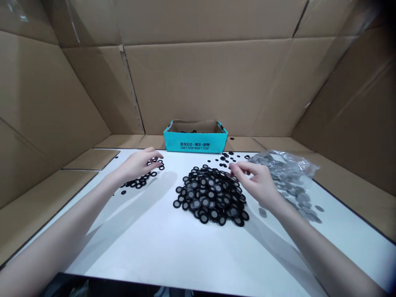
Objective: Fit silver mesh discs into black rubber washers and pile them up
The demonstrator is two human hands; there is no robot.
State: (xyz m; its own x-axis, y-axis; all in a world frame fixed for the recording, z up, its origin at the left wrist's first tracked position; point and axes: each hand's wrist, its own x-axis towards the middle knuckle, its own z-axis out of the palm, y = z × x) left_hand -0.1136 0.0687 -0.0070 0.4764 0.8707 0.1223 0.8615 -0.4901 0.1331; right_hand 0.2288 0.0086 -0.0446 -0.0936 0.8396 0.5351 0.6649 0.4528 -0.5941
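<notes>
My left hand (140, 163) is over a small pile of black rings (140, 181) on the left side of the table. Its thumb and fingers are apart, and I see nothing held between them. My right hand (253, 177) is at the upper right edge of a large heap of black rings with grey mesh-like centres (210, 196). Its thumb and forefinger are pinched together; whatever may be between them is too small to make out. To the right of this hand, flat grey discs (301, 200) spill from a clear plastic bag (291, 163).
A turquoise box (195, 142) with black pieces inside stands at the back centre. Small black discs (224, 159) lie scattered in front of it. Cardboard walls (210, 82) enclose the white table (148, 251) at the back and sides. One loose grey disc (262, 212) lies below my right hand.
</notes>
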